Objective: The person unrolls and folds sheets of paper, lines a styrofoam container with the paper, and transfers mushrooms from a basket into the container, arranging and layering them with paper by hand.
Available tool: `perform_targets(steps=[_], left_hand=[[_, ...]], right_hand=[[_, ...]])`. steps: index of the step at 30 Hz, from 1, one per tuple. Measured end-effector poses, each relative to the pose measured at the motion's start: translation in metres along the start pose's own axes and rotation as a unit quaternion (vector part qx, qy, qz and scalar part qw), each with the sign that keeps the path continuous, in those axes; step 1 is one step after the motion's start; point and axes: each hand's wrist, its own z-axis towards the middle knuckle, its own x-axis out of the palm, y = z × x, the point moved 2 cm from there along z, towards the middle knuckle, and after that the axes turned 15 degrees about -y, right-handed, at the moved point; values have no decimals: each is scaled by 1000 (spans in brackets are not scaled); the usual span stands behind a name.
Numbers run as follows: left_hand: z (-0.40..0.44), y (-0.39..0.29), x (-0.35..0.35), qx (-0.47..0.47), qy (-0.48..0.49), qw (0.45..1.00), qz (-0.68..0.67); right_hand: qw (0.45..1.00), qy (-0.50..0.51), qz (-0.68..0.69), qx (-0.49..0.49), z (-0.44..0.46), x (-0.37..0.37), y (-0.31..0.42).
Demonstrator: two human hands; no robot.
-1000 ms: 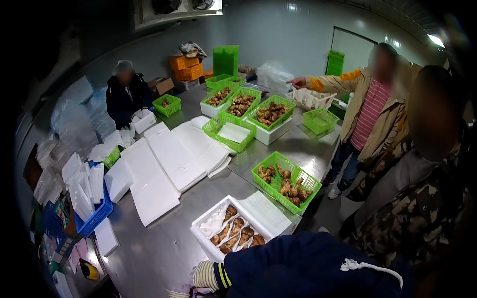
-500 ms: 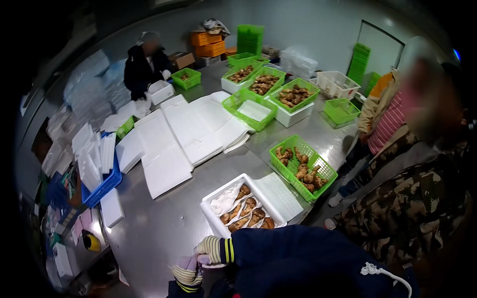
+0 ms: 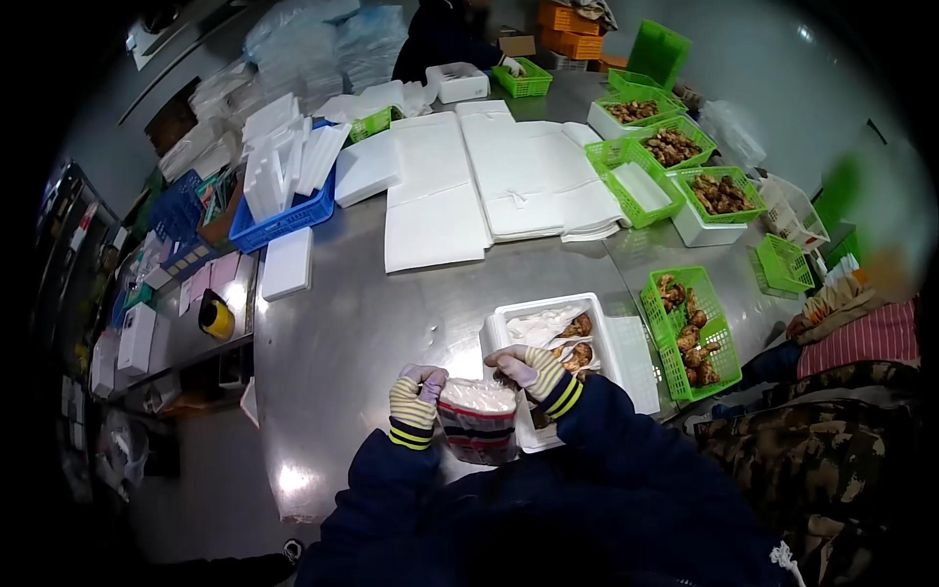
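Note:
My left hand (image 3: 419, 395), in a pale purple glove with a striped knit cuff, is closed at the upper left edge of a clear plastic packet (image 3: 476, 416) with red, white and dark bands. Fingers of my right hand (image 3: 523, 368), gloved alike, are pinched by the packet's upper right corner. The packet hangs upright in front of my body, over the near table edge. Just right of it stands a white foam box (image 3: 604, 311), partly hidden by my right hand and sleeve. Brown mushrooms (image 3: 577, 354) lie in it among white wrapping sheets.
A green basket (image 3: 693, 333) of mushrooms stands right of the foam box on the metal table (image 3: 362, 342). Stacked white sheets (image 3: 533, 176) lie farther back. A blue crate (image 3: 284, 223) holds foam pieces. Co-workers stand at the right, near a camouflage garment (image 3: 831, 470), and at the back.
My hands have risen from low beside the foam box and moved apart, with the striped packet now showing between them. The view has swung left and down.

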Motion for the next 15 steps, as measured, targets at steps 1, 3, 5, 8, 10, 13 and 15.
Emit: perform_targets(steps=[1, 3, 5, 8, 10, 13, 15], left_hand=[[1, 0, -2, 7, 2, 1000, 10], [4, 5, 2, -68, -9, 997, -40], [7, 10, 3, -2, -9, 1000, -13], [14, 27, 11, -106, 28, 985, -136], [19, 29, 6, -236, 48, 936, -255], [10, 41, 4, -223, 152, 932, -242], [-2, 9, 12, -205, 265, 911, -242]], right_hand=[[999, 28, -10, -26, -3, -5, -6], [997, 73, -15, -30, -17, -2, 1], [992, 47, -99, -63, -19, 4, 0], [995, -38, -76, -42, -10, 9, -23], [997, -70, 9, -11, 2, 2, -24], [983, -65, 170, 5, 13, -3, -18], [979, -58, 197, -10, 19, 1, -11]])
